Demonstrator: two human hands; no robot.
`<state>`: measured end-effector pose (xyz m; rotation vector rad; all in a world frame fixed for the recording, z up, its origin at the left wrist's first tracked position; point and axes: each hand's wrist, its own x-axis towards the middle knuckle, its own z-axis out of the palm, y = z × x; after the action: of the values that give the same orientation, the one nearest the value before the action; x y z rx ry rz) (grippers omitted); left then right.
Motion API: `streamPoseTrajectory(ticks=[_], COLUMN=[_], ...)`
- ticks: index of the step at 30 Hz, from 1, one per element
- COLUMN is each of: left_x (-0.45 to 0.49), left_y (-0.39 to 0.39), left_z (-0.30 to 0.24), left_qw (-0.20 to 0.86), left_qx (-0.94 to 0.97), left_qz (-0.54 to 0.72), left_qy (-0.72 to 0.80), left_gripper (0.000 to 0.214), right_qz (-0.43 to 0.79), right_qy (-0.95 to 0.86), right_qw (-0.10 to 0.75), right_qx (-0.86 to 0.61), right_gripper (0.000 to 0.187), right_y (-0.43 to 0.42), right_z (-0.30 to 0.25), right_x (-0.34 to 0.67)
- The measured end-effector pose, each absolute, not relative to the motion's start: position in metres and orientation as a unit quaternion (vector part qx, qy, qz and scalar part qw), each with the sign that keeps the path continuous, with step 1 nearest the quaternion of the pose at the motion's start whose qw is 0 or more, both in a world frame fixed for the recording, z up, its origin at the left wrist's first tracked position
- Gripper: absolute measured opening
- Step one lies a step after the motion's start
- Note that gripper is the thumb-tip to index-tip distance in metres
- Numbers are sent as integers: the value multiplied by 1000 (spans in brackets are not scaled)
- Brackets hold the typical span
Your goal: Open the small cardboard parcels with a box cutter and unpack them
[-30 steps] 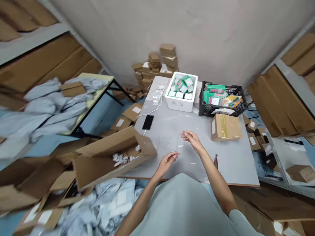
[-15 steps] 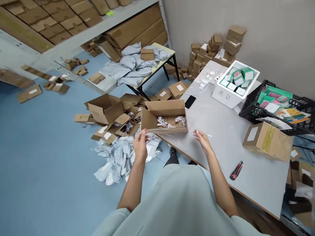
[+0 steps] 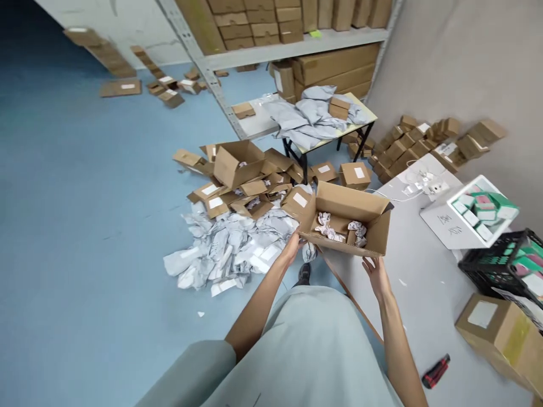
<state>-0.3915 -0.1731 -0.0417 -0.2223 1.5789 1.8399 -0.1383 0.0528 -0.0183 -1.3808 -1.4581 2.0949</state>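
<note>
An open cardboard box (image 3: pixel 352 203) is between my hands, over the near left edge of the table. Crumpled paper (image 3: pixel 328 229) lies inside it, with another wad toward its right end. My left hand (image 3: pixel 292 249) grips the box's lower left corner, fingers partly hidden by the cardboard. At the lower right front edge, my right hand (image 3: pixel 375 272) supports the box with its fingertips under the bottom. A red and black box cutter (image 3: pixel 436 371) lies on the table, apart from my right hand.
Opened boxes (image 3: pixel 237 161) and torn grey mailer bags (image 3: pixel 229 249) are heaped on the floor at left. On the grey table (image 3: pixel 418 305) stand a white bin (image 3: pixel 449 223), a black crate (image 3: pixel 483 271) and a taped carton (image 3: pixel 487 325). Shelving (image 3: pixel 339 40) stands behind.
Both hands, apart from the box before, have closed in and taken hold of it. The view has swung left, and the box now partly covers the phone.
</note>
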Motion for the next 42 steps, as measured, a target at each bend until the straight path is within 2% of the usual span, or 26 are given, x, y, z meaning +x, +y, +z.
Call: streamPoseTrajectory(ticks=[3, 7, 10, 12, 14, 17, 19, 22, 25, 29, 36, 42], left_x=[-444, -550, -619, -637, -631, -586, -548, -498, -464, -441, -412, -357], left_y=[-225, -274, -302, -319, -331, -336, -329, -309, -278, -223, -120, -32], left_z=[-27, 11, 31, 30, 18, -13, -34, -59, -74, -82, -71, -65], left_qw=[282, 159, 43, -10, -18, 69, 133, 215, 295, 377, 475, 505], left_qx=[-77, -76, -117, -154, -177, -239, -258, -250, -207, -114, 81, 195], left_qz=[741, 799, 808, 796, 778, 728, 706, 677, 654, 628, 562, 544], left_qy=[604, 576, 576, 586, 602, 639, 646, 658, 665, 672, 673, 641], left_gripper=[47, 52, 59, 62, 57, 38, 33, 37, 41, 44, 44, 40], right_qz=[746, 787, 791, 793, 799, 793, 783, 776, 776, 762, 729, 671], right_qy=[-508, -507, -494, -503, -524, -554, -557, -538, -506, -462, -387, -311], right_qw=[124, 116, 90, 66, 38, -31, -68, -82, -61, 15, 202, 359], right_qx=[-412, -331, -350, -337, -291, -253, -268, -319, -371, -454, -527, -569], right_gripper=[72, 59, 50, 51, 49, 45, 47, 62, 71, 74, 68, 59], right_y=[29, 13, 1, -11, -24, -42, -48, -49, -42, -29, -26, -26], right_z=[0, 26, 40, 42, 39, 26, 13, -6, -18, -19, 6, 23], right_x=[-209, -363, -467, -504, -510, -473, -431, -364, -303, -238, -136, -29])
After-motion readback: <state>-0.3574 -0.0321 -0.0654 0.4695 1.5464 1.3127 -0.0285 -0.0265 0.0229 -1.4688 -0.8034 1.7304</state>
